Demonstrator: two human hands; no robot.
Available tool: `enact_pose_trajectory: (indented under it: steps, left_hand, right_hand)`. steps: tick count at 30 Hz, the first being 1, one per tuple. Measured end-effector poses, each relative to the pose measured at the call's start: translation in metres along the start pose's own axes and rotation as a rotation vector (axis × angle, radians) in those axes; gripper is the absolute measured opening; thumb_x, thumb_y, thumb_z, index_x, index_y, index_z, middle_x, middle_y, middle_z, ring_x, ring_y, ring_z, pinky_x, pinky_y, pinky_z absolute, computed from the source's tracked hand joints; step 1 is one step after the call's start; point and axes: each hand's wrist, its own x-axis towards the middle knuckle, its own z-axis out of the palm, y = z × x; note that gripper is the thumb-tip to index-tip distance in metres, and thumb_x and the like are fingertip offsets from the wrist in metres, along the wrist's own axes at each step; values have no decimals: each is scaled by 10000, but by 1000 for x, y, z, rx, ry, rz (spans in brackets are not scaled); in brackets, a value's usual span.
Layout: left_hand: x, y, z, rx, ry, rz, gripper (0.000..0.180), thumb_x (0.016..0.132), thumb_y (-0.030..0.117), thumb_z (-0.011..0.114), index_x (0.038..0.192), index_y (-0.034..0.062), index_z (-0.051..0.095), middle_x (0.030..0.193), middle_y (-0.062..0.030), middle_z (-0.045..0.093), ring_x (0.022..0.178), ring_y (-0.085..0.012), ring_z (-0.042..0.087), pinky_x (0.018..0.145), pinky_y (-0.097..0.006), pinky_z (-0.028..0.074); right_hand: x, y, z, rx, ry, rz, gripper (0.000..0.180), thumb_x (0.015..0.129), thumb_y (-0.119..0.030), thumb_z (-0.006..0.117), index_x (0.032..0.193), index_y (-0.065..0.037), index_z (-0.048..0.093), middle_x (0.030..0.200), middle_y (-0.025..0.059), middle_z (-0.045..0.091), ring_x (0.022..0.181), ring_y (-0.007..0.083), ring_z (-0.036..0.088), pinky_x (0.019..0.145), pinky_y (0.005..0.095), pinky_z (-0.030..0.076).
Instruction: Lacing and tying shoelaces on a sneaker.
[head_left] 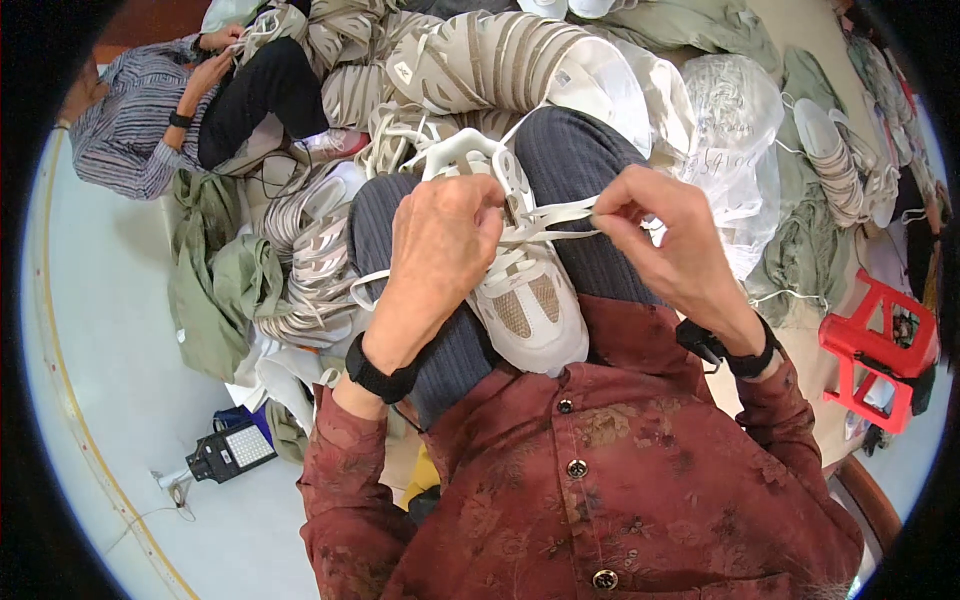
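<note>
Shoe (530, 315) partly behind the hands (440, 250), co-worker's head (84, 88) cut off at left.

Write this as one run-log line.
left hand: over white-and-beige sneaker | right hand: pinches flat white laces | laces: drawn straight

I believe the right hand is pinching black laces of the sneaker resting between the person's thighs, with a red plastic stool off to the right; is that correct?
Not quite: the laces are white, not black, as the head view shows. The right hand is pinching them, the sneaker rests between the person's thighs, and the red plastic stool is off to the right.
</note>
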Motion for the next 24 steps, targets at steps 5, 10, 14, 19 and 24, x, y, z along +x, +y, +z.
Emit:
enact_pose_trajectory:
  steps: [5,10,14,19,24]
  left_hand:
    - [3,3,0,-13,-102,-26,192,778,76,653,938,-12,709,654,-162,631,587,-293,641,600,-361,499]
    - [5,5,5,-58,-156,24,217,754,57,639,942,-31,702,662,-178,618,599,-288,629,616,-360,497]
    - [5,2,7,-91,-158,-26,207,743,52,637,918,-40,698,661,-184,604,603,-275,625,612,-358,486]
    - [6,4,10,-41,-150,-49,148,748,63,624,837,-42,676,605,-172,573,546,-271,597,569,-348,464]
    - [4,5,4,-43,-112,-37,116,753,64,612,796,-28,669,578,-165,566,515,-277,598,547,-351,468]
  right_hand:
    - [7,20,23,52,-27,52,55,830,4,631,842,37,588,730,171,598,639,291,589,585,370,448]
    - [12,31,45,117,-73,28,63,807,6,630,817,48,584,720,212,587,654,362,599,595,407,459]
    - [15,32,44,175,-124,45,71,796,-6,638,804,48,592,702,195,588,624,326,595,590,387,464]
    - [16,37,30,297,-201,156,60,805,-11,637,822,39,608,683,160,590,607,260,588,587,365,467]
    - [23,49,-11,-71,18,53,49,835,-12,643,837,31,620,687,135,607,616,207,580,575,334,455]
